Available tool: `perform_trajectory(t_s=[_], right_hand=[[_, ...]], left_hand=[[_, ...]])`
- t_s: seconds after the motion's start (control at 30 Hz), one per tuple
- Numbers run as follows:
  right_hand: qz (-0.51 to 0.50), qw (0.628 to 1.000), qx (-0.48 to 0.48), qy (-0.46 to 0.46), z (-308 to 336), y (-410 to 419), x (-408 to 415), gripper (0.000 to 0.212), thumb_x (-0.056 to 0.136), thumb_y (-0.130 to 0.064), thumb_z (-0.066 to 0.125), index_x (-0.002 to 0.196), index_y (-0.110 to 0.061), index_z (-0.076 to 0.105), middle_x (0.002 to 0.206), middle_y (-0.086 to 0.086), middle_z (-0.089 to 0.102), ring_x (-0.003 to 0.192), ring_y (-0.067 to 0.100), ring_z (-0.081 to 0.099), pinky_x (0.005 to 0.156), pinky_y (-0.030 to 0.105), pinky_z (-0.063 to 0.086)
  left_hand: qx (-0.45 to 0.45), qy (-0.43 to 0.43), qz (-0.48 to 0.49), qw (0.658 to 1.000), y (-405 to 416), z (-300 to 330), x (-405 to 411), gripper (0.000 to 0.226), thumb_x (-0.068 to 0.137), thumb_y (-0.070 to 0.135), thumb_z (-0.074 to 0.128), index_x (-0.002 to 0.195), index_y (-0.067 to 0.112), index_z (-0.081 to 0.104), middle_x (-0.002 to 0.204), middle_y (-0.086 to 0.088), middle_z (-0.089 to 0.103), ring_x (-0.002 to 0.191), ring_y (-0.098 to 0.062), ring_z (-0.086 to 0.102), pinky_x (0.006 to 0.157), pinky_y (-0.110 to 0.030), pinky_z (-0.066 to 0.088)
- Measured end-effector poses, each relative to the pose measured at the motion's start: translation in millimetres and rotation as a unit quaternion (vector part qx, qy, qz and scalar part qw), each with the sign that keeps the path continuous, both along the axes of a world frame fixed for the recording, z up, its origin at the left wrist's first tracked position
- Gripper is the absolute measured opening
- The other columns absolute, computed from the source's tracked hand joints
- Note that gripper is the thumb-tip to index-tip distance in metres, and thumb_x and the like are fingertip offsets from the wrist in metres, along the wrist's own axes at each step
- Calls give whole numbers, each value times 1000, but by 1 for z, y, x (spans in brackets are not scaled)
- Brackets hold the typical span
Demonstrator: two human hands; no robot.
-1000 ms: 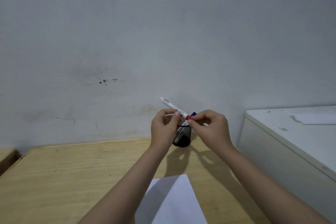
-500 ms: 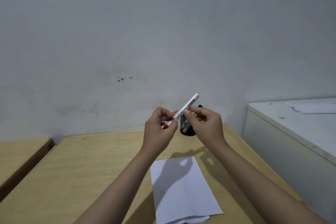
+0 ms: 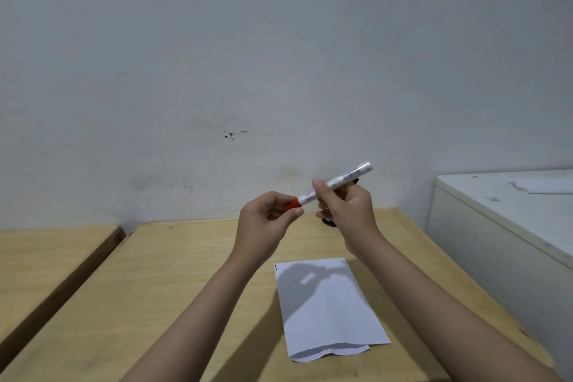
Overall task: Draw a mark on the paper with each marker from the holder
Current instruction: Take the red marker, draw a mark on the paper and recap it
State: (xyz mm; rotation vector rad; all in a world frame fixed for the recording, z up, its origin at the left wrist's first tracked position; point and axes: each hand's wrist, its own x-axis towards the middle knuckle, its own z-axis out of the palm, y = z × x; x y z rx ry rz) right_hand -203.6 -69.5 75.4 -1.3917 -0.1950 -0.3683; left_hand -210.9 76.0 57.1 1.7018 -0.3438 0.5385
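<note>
Holder mostly hidden behind right hand (only base shows).

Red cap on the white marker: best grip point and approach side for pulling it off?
Pinch the red cap around its sides from the lower-left end, as the left hand does. The white marker slants up to the right, the right hand gripping mid-barrel, so pull along that axis, down-left.
</note>
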Motion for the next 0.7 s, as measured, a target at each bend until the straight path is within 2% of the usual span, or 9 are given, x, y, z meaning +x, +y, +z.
perform_trajectory(t_s=[0.07,0.13,0.23,0.33,0.43,0.57,0.63,0.7], right_hand=[[35,999,-24,1,-2,3,-2,17,85,-23,67,76,-9,69,52,-9,60,56,9,55,54,25,52],[45,999,-30,-4,-3,4,-2,21,86,-23,66,74,-7,69,51,-8,58,52,8,54,53,25,51],[45,999,-20,-3,-4,2,-1,24,86,-23,66,75,-2,68,53,-2,57,48,8,53,51,24,49],[41,999,-17,-6,-6,2,1,29,86,-23,65,80,6,67,57,3,57,46,8,52,51,22,48],[34,999,-27,-14,-10,3,3,27,87,-23,65,76,2,67,60,6,57,48,9,54,53,25,50],[17,998,-45,-31,-16,5,7,25,87,-21,64,66,-6,66,56,3,59,49,9,55,58,31,51],[5,998,-44,-40,-17,4,9,23,87,-20,64,68,-7,66,52,-5,60,47,7,56,59,30,51],[-12,998,-29,-50,-16,-2,14,19,88,-20,63,75,-7,66,48,-8,61,47,4,56,57,24,51]], left_hand=[[7,-3,-1,1000,0,2,-2,13,74,10,75,86,15,74,78,3,73,70,-2,65,69,-17,52],[15,-12,12,1000,1,2,-4,14,74,13,75,88,17,74,80,5,73,70,1,64,67,-14,49],[-2,-8,7,1000,2,1,-6,11,73,12,76,84,15,74,79,4,74,70,-4,65,67,-17,51],[-7,1,-13,1000,1,-1,-7,7,75,11,74,81,15,74,78,-5,75,72,-13,65,71,-32,53],[-1,12,-27,1000,3,-3,-3,6,77,10,72,80,16,74,75,-10,73,70,-19,62,72,-43,53],[10,16,-32,999,4,-8,3,9,82,10,67,78,15,73,64,-3,67,63,-12,57,64,-31,48],[7,32,-21,999,6,-13,7,16,87,10,60,76,13,71,55,6,63,57,-5,56,62,-22,47],[-11,59,-11,998,13,-21,14,21,90,12,56,74,10,70,48,10,60,55,-2,54,64,-23,47]])
